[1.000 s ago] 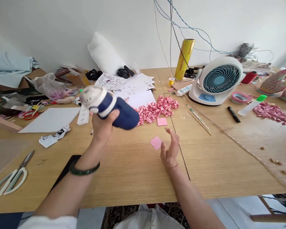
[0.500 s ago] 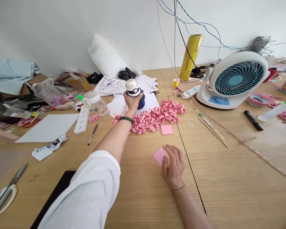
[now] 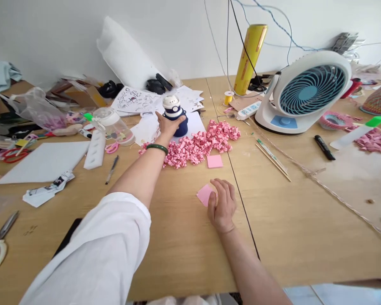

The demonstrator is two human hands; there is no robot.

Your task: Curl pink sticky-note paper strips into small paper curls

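Left-hand grip (image 3: pixel 167 126) wraps upright navy bottle (image 3: pixel 174 111), cap up.

White sleeve (image 3: pixel 92 250), dark green bangle (image 3: pixel 156 148) (wrist of the left hand (image 3: pixel 167 125))

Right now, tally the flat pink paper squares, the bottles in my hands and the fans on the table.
Flat pink paper squares: 2, loose square and touched square under right hand
Bottles in hand: 1, navy and white bottle in left hand
Fans: 1
Total: 4
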